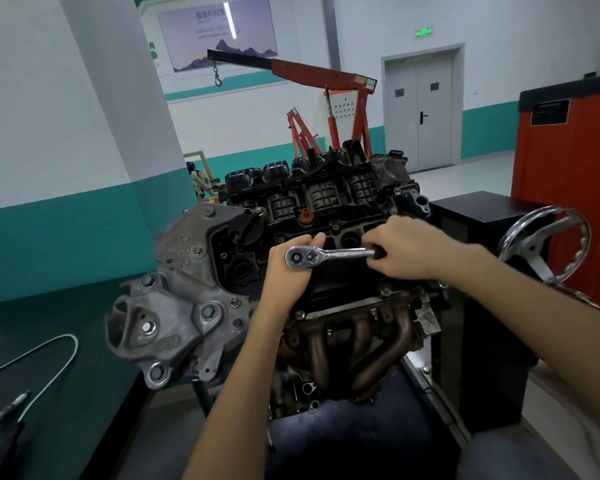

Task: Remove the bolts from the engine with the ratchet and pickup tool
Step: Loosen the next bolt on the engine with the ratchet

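The ratchet (329, 257) handle end hides inside the right hand (416, 251) (its underside unseen).

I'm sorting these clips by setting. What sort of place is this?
Probably an automotive workshop, perhaps a training one. A bare engine sits out of any car, a ratchet is held on top of it, and a red engine hoist stands behind.
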Motion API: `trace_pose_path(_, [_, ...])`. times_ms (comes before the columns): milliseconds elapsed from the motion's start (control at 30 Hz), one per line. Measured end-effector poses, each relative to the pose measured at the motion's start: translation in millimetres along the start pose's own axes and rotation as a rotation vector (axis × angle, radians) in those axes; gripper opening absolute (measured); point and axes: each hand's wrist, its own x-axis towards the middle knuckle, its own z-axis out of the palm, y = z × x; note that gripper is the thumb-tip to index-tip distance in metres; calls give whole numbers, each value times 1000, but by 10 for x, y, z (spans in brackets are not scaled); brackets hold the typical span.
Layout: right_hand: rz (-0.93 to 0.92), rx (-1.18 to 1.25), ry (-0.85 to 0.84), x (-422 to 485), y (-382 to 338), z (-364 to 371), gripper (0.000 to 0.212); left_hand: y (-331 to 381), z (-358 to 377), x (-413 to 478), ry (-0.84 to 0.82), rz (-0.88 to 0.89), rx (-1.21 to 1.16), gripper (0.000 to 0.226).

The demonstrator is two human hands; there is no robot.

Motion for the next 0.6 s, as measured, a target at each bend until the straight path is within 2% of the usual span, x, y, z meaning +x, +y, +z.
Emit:
trace_pose_path(67, [91, 144, 37, -146, -130, 256, 18, -17, 45, -34, 100, -24, -83, 50])
trace_pose_path(133, [166, 405, 72, -338, -349, 587, 23, -15, 93, -37, 160, -15, -114, 50])
trace_pose_path(267, [226, 1006, 51, -582, -994, 1064, 17, 27, 159, -17, 178, -15, -37, 47])
trace_pose_path(333, [232, 1119, 33, -570, -1107, 1096, 18, 13, 137, -7, 187, -29, -29, 46])
trace_pose_path(367, [231, 1053, 36, -535, -1045, 1071, 19, -1, 110, -3, 173, -29, -19, 47])
trace_pose_path(500, [113, 396, 1, -326, -429, 699, 10, -48, -35, 11, 15, 25, 78, 50])
trace_pose_path(600, [-18, 51, -37, -73, -27, 184, 9, -26, -94, 61, -107, 61, 171, 52])
